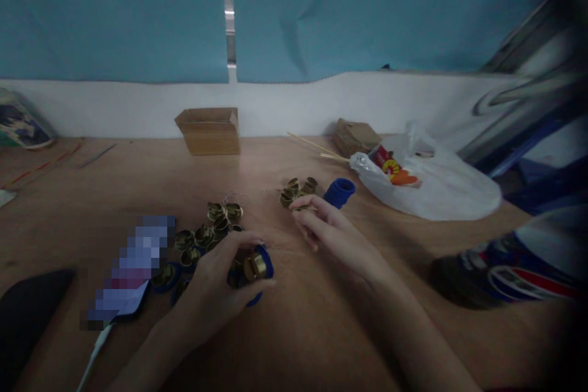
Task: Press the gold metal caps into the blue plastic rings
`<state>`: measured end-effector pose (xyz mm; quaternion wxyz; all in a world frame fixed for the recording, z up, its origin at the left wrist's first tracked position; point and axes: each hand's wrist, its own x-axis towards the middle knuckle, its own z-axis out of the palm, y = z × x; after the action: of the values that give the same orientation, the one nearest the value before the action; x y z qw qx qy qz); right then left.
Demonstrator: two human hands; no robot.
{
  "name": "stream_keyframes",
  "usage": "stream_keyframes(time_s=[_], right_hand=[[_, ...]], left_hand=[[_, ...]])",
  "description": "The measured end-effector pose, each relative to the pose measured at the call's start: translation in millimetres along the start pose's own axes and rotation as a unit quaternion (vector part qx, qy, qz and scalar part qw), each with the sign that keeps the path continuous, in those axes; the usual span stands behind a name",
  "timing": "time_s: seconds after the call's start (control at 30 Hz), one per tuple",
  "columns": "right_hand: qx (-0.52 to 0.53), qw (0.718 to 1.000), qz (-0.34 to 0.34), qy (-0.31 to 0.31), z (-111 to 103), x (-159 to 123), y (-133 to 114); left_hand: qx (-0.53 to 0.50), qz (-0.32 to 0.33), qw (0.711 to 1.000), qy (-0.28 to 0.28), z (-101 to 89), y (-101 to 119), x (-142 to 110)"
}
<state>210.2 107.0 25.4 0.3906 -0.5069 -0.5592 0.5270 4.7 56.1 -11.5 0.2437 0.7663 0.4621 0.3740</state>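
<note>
Blue ring [270, 262] in left hand [214, 282]

The hand is clamped on the ring, a brass clip [258, 264] inside, beside the near clips [204, 234]. The right hand [335, 233] is at the far clips [310, 185], by the blue stack [339, 193] (whether it pinches a clip, I can't tell).

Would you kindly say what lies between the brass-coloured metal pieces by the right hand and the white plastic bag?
In the head view, a ribbed blue cylinder sits between them.

Phone [133, 272] left of metal pieces [203, 234], box [214, 138] behind, bottle [528, 282] before bag [459, 187]
</note>
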Motion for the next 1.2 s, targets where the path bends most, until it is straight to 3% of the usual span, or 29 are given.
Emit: stream_keyframes(time_s=[0.1, 0.23, 0.37, 0.47, 0.6, 0.8, 0.93, 1.0, 1.1, 1.2], right_hand=[[-0.072, 0.992, -0.063, 0.084, -3.0, 4.7, 4.8], [-0.226, 0.945, -0.125, 0.203, -15.9, 7.1, 5.7], [-0.295, 0.924, -0.100, 0.221, -36.3, 10.1, 5.8], [-0.338, 0.899, -0.085, 0.265, -47.8, 13.5, 6.8], [-0.358, 0.874, -0.080, 0.318, -53.2, 15.4, 6.3], [-0.354, 0.863, -0.132, 0.336, -58.9, 16.2, 1.9], [-0.467, 0.807, -0.208, 0.296, -75.1, 24.6, -1.0], [-0.516, 0.790, -0.229, 0.239, -85.5, 32.1, 0.9], [-0.492, 0.824, -0.233, 0.160, -98.5, 44.1, 9.8], [-0.439, 0.858, -0.230, 0.135, -105.2, 50.7, 20.6]], left_hand=[[0.001, -0.039, 0.997, -0.063, 1.0, 5.5, 3.6], [0.035, -0.003, 0.983, -0.179, 5.4, 19.9, 12.9], [0.110, 0.045, 0.959, -0.259, 14.5, 31.7, 20.9], [0.182, 0.078, 0.941, -0.275, 19.7, 33.3, 22.1], [0.224, 0.080, 0.939, -0.249, 19.5, 31.0, 17.9], [0.240, 0.090, 0.946, -0.200, 2.7, 28.8, 27.2], [0.280, 0.073, 0.947, -0.140, -19.6, 25.6, 50.3], [0.305, 0.057, 0.939, -0.149, -28.6, 20.3, 59.0], [0.306, 0.044, 0.930, -0.198, -31.7, 11.0, 64.2], [0.302, 0.044, 0.928, -0.215, -22.1, 9.4, 64.5]])
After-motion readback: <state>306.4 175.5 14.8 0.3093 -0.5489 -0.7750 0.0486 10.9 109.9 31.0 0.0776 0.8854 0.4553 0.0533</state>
